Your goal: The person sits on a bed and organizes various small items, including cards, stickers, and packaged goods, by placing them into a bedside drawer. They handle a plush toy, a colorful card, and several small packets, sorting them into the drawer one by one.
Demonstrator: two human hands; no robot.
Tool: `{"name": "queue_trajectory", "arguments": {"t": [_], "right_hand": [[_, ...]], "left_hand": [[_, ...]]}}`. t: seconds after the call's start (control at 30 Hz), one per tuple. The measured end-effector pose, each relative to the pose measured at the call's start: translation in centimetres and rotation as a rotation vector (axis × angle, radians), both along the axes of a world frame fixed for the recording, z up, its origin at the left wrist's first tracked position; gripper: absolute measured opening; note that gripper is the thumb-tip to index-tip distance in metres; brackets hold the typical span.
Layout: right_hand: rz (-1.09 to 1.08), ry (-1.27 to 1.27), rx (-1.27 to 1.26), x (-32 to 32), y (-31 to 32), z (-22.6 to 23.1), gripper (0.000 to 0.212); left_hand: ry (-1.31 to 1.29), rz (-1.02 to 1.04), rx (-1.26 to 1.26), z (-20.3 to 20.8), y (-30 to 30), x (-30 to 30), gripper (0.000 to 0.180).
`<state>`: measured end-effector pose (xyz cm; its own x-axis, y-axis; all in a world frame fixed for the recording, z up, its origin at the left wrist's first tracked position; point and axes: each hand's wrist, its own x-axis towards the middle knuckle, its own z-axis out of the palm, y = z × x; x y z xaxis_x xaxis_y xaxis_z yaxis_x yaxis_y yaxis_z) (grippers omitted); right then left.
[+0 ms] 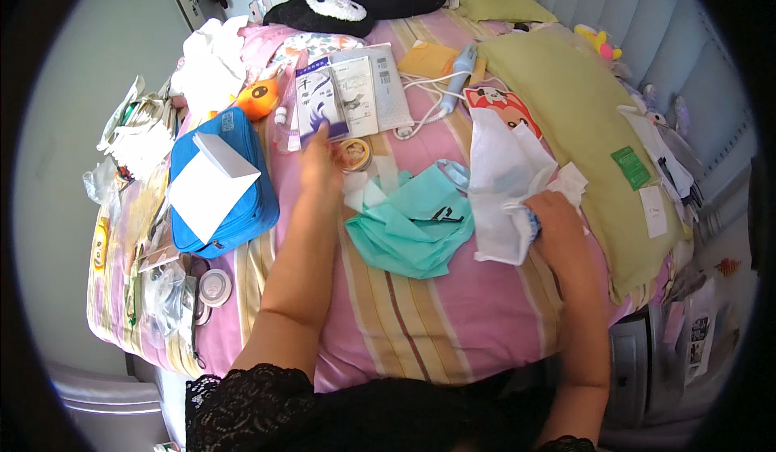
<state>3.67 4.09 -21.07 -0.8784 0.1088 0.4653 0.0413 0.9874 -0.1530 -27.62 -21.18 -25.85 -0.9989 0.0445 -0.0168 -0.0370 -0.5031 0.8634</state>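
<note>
My left hand (321, 165) reaches to a flat white and purple packet (317, 100). Its fingertips overlap the packet's lower edge, with fingers apart and the thumb side beside a small round tin (354, 154). My right hand (556, 219) is closed on the right edge of a white cloth-like bag (503, 185). A bit of blue patterned material (531, 224) shows at those fingers; what else they hold is hidden. Between my arms lies a crumpled turquoise bag (412, 224) with a black mark.
A blue zipped case (229, 197) with folded white paper (212, 183) on it stands left. A grey-white package (384, 88), a blue-handled corded device (461, 76) and a red cartoon pouch (503, 104) lie beyond. A long green pillow (566, 128) borders the right side of the striped bed.
</note>
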Motion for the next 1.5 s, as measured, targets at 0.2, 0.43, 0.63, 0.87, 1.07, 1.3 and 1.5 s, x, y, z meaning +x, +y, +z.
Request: {"name": "queue_trajectory", "arguments": {"t": [0.2, 0.43, 0.63, 0.87, 1.07, 1.3, 1.5], "right_hand": [[-0.127, 0.081, -0.006, -0.5, -1.0, -4.2, 0.017], [-0.091, 0.184, 0.074, -0.7, -1.1, -5.2, 0.015], [-0.131, 0.161, 0.023, -1.2, -0.8, -6.5, 0.021], [-0.082, 0.263, 0.025, -0.4, -1.4, -5.7, 0.018], [-0.065, 0.174, -0.156, 1.2, -0.9, -5.6, 0.033], [0.199, 0.635, -1.460, 3.7, 0.2, -0.5, 0.033], [0.066, 0.851, -1.628, 10.4, 1.2, 3.7, 0.030]], "left_hand": [[-0.563, -0.088, 0.429, 1.3, 0.3, -1.4, 0.029], [-0.565, -0.240, 0.154, -1.8, 1.0, -7.0, 0.025], [-0.413, -0.116, -0.033, 0.2, 2.7, -8.5, 0.019], [-0.512, -0.574, -0.011, 6.5, 4.8, -1.0, 0.040], [-0.108, -0.721, -0.393, 6.8, 4.5, 14.5, 0.030], [0.113, -0.957, -0.429, 7.5, 6.3, 21.4, 0.035], [0.427, -1.166, -0.727, 9.0, 7.8, 25.9, 0.034]]}}
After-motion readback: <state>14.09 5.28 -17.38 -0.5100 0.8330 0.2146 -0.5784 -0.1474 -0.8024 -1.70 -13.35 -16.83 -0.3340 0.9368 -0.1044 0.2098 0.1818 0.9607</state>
